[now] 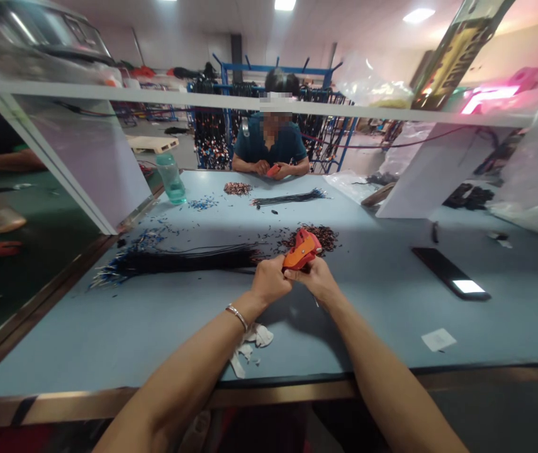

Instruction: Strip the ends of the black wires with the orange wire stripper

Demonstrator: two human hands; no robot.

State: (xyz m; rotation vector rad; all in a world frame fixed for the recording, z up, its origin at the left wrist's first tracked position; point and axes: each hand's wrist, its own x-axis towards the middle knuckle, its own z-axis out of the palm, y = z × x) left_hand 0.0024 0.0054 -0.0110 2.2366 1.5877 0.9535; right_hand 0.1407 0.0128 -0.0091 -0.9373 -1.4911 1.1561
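An orange-and-red hand tool, which looks like a wire stripper (301, 250), is held over the table between my two hands. My left hand (271, 280) is closed round its lower left end. Close against its right side, my right hand (318, 277) has its fingers closed, and a thin wire end (316, 302) shows below them; the grip itself is partly hidden. To the left lies a thick bundle of black wires (193, 259) with blue and pale ends. Just behind the tool spreads a pile of small dark and copper-coloured pieces (323, 238).
Across the table (367, 340) sits a person (271, 141) holding a similar orange tool. A green bottle (172, 179), a second wire bundle (292, 197) and a copper-coloured pile (237, 188) lie farther back. A phone (448, 270) is at right; white scraps (257, 336) lie near my left forearm.
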